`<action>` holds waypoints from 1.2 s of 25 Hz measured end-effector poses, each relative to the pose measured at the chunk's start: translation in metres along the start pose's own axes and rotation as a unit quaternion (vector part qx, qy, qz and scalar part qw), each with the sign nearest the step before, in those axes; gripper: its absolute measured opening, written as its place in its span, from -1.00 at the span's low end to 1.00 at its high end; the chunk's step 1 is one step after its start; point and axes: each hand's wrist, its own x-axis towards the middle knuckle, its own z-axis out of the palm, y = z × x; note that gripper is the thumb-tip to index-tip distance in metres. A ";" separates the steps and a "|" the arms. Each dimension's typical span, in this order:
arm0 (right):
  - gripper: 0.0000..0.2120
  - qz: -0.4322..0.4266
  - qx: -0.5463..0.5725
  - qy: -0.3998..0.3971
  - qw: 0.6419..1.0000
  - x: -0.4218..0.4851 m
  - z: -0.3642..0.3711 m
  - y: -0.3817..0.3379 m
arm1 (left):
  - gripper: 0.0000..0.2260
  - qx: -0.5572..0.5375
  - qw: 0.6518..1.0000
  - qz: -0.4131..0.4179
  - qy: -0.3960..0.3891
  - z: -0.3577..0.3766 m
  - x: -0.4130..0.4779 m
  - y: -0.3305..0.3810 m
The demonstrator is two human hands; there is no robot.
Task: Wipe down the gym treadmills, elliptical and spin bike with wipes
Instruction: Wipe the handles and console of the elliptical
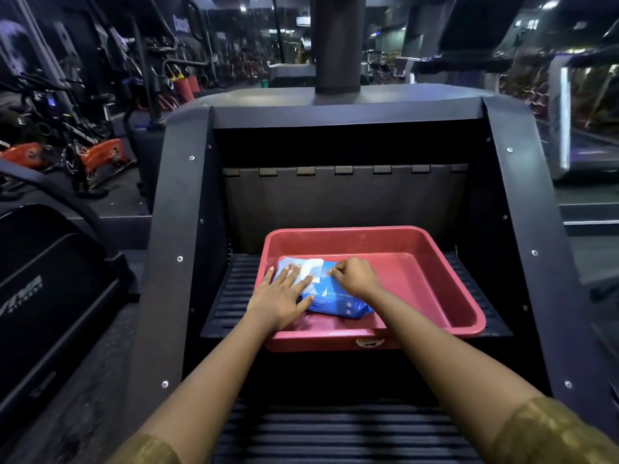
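A red plastic tray sits on a ribbed black step of a stair-climber machine. In the tray's left half lies a blue pack of wipes with a white flap on top. My left hand presses flat on the pack's left side, fingers straight. My right hand has its fingers curled and pinches at the flap near the pack's top middle. No loose wipe shows.
Black side panels with screws flank the steps. Orange-wheeled spin bikes stand at the left, a dark machine housing at near left, and a treadmill at the right. A thick column rises behind the steps.
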 end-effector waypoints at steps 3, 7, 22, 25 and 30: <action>-0.77 0.024 -0.098 0.033 0.994 0.000 -0.001 -0.013 | -0.52 -0.015 1.000 -0.002 0.013 0.001 -0.002 0.001; -0.78 0.058 -0.073 0.033 0.995 0.003 0.000 -0.018 | -0.53 -0.014 1.000 -0.004 0.026 0.001 -0.002 0.002; -0.75 0.065 0.267 -0.070 0.959 0.009 -0.010 -0.002 | -0.54 -0.011 0.999 -0.004 0.031 0.002 -0.001 0.001; -0.73 0.069 0.327 -0.078 0.939 0.009 -0.011 -0.006 | -0.54 -0.013 0.999 -0.005 0.034 0.001 -0.001 0.002; -0.74 0.081 0.320 -0.091 0.940 0.011 -0.011 -0.004 | -0.54 -0.010 0.999 -0.004 0.036 0.002 -0.002 0.002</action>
